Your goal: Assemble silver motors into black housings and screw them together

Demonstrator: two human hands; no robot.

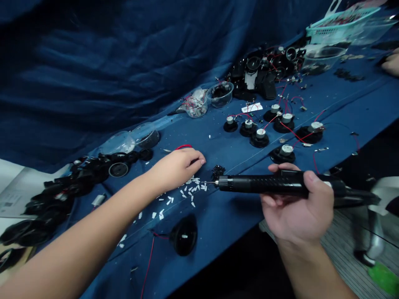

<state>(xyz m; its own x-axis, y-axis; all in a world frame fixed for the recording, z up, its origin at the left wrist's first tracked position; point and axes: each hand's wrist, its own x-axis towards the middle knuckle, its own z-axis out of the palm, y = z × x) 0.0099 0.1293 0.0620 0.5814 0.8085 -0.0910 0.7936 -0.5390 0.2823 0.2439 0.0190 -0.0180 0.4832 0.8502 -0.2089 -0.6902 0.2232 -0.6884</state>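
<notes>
My right hand (296, 203) is wrapped round a black electric screwdriver (264, 184). The screwdriver lies level and its thin bit points left, towards a pile of small black screws (218, 170) and scattered small white plastic pieces (193, 189). Over those white pieces rests my left hand (179, 168), with its fingers curled down and thumb and forefinger close together. Whatever those fingertips pinch, if anything, is hidden. A red curved thing (183, 146) shows just behind that hand. Nearer me lies a black cup-shaped part (183, 236) with a red wire and a white piece on it.
Several black round parts with white motors (286, 151) and red wires stand on the blue cloth (237, 224) at right. Black housings are heaped left (56, 199) and at the back (264, 70). Clear tubs (220, 94) and a turquoise basket (343, 27) stand behind. Another person's hand (391, 63) shows far right.
</notes>
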